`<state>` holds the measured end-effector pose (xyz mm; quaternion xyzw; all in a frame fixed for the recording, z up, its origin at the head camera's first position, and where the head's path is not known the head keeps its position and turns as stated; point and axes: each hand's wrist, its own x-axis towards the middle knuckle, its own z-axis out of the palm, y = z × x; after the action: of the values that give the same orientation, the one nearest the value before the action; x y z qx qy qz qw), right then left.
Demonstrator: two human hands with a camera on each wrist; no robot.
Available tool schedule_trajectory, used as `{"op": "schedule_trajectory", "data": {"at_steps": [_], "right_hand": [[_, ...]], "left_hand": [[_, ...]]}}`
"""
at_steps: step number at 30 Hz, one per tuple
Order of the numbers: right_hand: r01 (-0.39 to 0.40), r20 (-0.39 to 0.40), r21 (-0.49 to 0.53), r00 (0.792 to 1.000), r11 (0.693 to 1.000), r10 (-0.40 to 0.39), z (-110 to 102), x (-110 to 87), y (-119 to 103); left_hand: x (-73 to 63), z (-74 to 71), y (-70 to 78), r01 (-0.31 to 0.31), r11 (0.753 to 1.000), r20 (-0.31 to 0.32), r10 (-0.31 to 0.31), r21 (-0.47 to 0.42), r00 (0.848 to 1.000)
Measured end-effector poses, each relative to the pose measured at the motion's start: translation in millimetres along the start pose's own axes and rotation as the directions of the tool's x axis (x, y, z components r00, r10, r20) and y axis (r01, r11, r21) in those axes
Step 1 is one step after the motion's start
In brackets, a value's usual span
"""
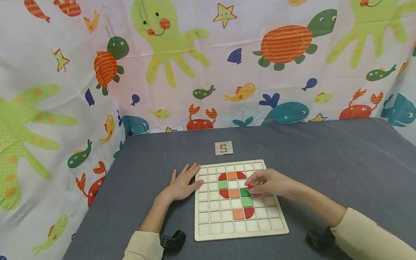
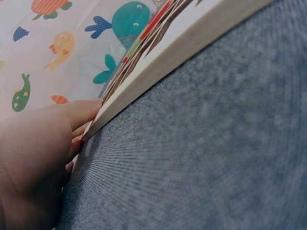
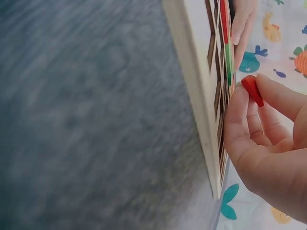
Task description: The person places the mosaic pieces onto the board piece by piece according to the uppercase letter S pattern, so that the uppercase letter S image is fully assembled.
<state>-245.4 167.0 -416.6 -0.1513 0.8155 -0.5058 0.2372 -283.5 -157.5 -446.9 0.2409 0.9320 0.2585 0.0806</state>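
Note:
A wooden grid board point(image 1: 216, 229) lies on the table, with red, orange and green tiles set in its cells. Among them are an orange square tile point(image 1: 239, 214), a green square tile point(image 1: 247, 202) and a red rounded-corner tile point(image 1: 249, 212). Above the board's right half, my right hand point(image 1: 272, 183) pinches a small red tile point(image 3: 252, 90) between thumb and fingertips; its full outline is hidden. With fingers spread, my left hand point(image 1: 181, 186) rests at the board's upper left edge. Its thumb point(image 2: 86, 111) touches that edge in the left wrist view.
Behind the board lies a small square card point(image 1: 224, 148) with a grid and an S-like coloured figure. A grey cloth point(image 1: 344, 159) covers the table. A curtain point(image 1: 226, 83) printed with sea animals hangs at the back and sides.

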Motion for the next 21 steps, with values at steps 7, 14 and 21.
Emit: {"op": "schedule_trajectory", "data": {"at_steps": [7,14,21], "right_hand": [[0.027,-0.009,-0.025,1.0,0.999,-0.028,6,2.6,-10],[0.092,0.019,-0.071,0.996,0.993,-0.091,12,4.4,-15],[0.138,0.054,-0.081,0.989,0.987,-0.134,23,4.2,-24]], "left_hand": [[1.5,0.6,0.4,0.002,1.0,0.003,-0.002,-0.004,1.0],[0.8,-0.2,1.9,0.02,1.0,0.002,-0.02,0.005,1.0],[-0.5,-1.5,4.0,0.019,1.0,0.003,-0.019,0.003,1.0]]}}
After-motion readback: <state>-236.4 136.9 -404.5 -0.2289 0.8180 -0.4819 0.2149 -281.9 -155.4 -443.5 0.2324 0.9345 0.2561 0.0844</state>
